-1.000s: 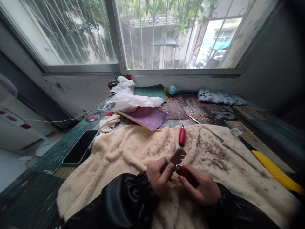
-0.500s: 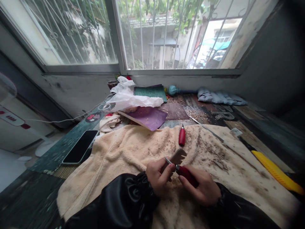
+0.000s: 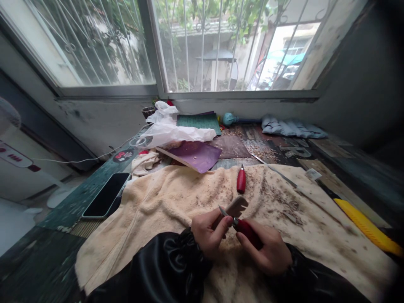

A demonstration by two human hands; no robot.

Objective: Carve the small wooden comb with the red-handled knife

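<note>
My left hand (image 3: 208, 234) is closed around a small brown wooden piece (image 3: 237, 205) with notches cut into its far edge, perhaps a comb; its lower part is hidden by my fingers. Wrapped in my right hand (image 3: 268, 248) is a carving knife with a red handle (image 3: 248, 232). Its short blade (image 3: 223, 211) points up and left across the wooden piece, with my left thumb beside the blade's base. A second red-handled carving knife (image 3: 241, 180) lies on the cream towel (image 3: 170, 191) just beyond my hands.
Wood shavings (image 3: 284, 206) litter the towel's right side. A thin metal strip (image 3: 274, 169) and a yellow-handled tool (image 3: 366, 225) lie to the right. On the left is a phone (image 3: 107, 195). Purple sheet (image 3: 195, 155), white plastic bag (image 3: 179, 130) and green mat (image 3: 198, 122) sit toward the window.
Both hands stay almost in place. The knife blade and the wooden piece have shifted very slightly; the grips look the same.
</note>
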